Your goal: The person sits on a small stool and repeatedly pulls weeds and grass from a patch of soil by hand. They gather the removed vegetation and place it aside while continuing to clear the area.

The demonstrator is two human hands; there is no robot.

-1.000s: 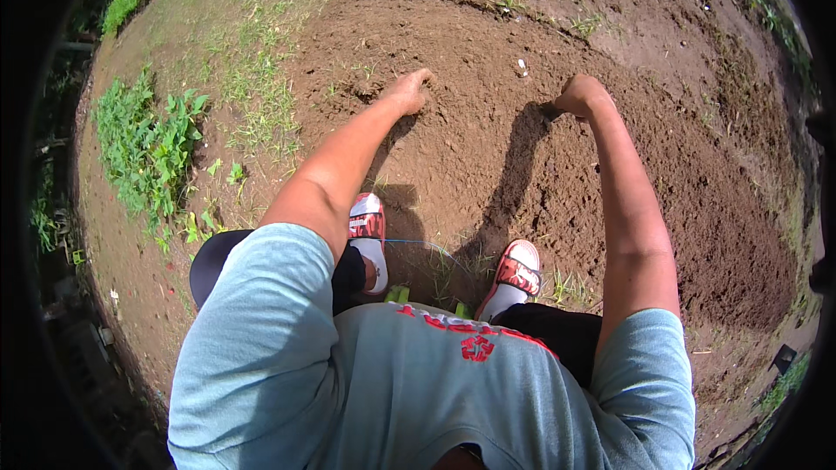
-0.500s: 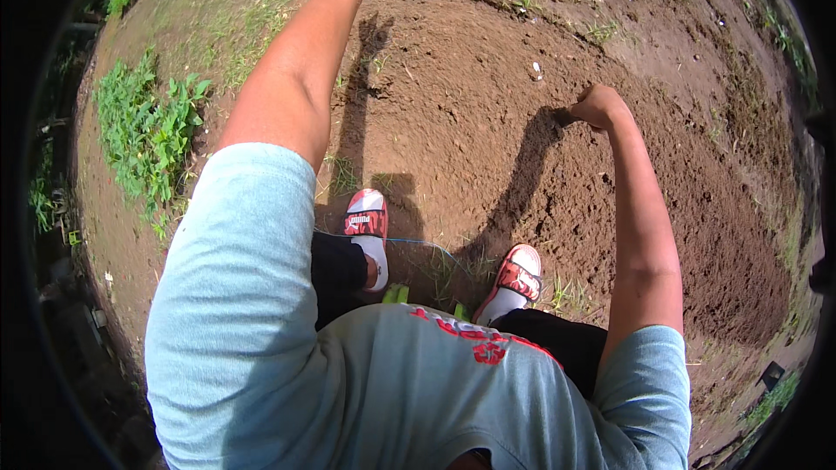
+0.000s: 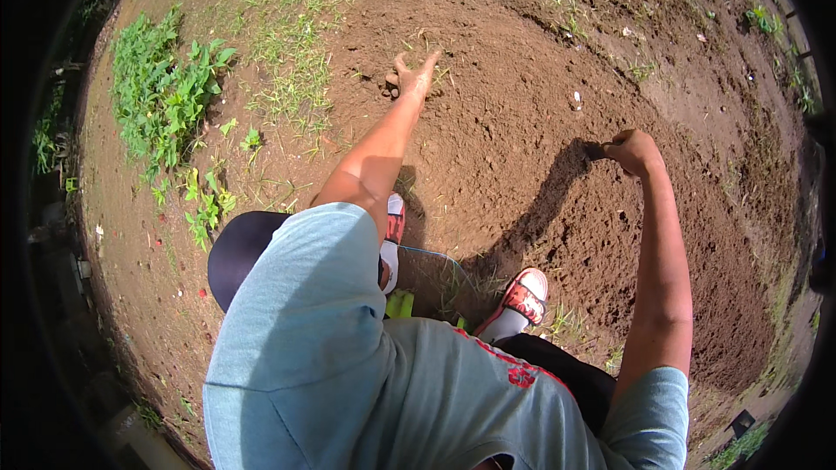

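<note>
My left hand reaches over the loose brown soil, with its thumb and fingers spread apart. Thin grass blades stand right by its fingertips, and I see nothing held in it. Farther right, my right hand is closed low over the dug soil. Something dark sticks out at its fingertips beside the hand's shadow; whether it is a tool or soil I cannot make out.
A leafy green plant grows at the left, beside patchy grass. A white scrap lies on the soil. My red-patterned sandals stand at the soil's near edge, with a thin blue string between them. A dark rounded thing shows beside my left sleeve.
My left hand has come down and nearer from the far edge, its fingers now in full view. My right hand stays closed over the soil. The view has shifted.
</note>
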